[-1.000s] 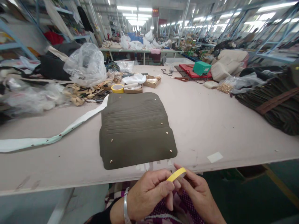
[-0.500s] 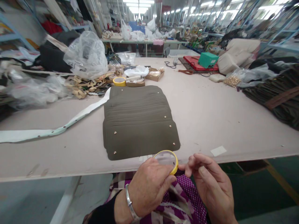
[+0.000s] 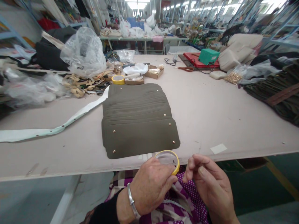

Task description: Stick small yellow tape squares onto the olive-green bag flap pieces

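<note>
A narrow roll of yellow tape [image 3: 177, 168] is pinched at its near side by my left hand [image 3: 151, 180], over my lap at the table's front edge. My right hand [image 3: 207, 182] is just right of the roll, apart from it, fingers loosely bent and thumb raised. Nothing shows between those fingers. Ahead of both hands lies an overlapping stack of dark olive panels [image 3: 140, 133], with small metal studs along the sides. A pale strip with dark dots [image 3: 77, 117] runs left from the stack.
Another yellow tape roll [image 3: 118, 79] lies behind the stack, beside a small box of metal bits [image 3: 154, 72]. Clear plastic bags [image 3: 83, 53] and strap scraps crowd the left. A green box [image 3: 208, 56] sits back right; dark bundled pieces [image 3: 277, 90] occupy the right edge.
My right hand's extended finger has drawn back from the tape roll, leaving a gap. My left hand still holds the roll. The view has shifted slightly.
</note>
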`<state>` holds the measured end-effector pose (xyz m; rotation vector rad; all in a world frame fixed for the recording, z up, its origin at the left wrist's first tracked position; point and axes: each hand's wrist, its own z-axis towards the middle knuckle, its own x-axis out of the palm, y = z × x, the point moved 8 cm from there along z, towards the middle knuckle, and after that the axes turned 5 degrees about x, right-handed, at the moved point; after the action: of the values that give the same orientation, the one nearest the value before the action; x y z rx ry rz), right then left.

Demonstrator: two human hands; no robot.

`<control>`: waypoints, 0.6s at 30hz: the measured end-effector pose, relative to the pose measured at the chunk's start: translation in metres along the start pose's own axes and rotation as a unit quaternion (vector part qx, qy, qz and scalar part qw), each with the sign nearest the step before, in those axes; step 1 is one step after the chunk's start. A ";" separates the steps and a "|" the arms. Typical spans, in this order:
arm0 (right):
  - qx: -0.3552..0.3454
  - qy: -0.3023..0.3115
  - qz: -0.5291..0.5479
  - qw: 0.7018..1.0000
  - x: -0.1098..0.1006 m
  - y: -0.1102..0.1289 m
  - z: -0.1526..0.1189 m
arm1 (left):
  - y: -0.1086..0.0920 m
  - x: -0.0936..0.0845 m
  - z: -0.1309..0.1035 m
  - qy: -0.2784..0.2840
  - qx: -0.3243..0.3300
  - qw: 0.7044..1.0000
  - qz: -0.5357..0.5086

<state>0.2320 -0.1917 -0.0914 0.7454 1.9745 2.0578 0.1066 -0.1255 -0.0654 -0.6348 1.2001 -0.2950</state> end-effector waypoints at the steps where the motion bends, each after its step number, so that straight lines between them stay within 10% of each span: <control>1: -0.028 -0.001 -0.074 0.997 0.000 0.004 -0.001 | 0.000 -0.001 0.000 -0.003 -0.002 1.000 0.004; 8: -0.243 0.064 -0.396 0.883 0.031 0.025 -0.009 | 0.003 0.001 -0.002 -0.013 -0.018 0.999 0.045; 18: -0.270 0.061 -0.422 0.863 0.034 0.026 -0.008 | -0.005 -0.006 -0.003 -0.035 -0.010 0.998 0.057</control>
<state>0.2041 -0.1855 -0.0587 -0.3342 1.2629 1.9052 0.1024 -0.1270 -0.0589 -0.5863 1.1686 -0.1638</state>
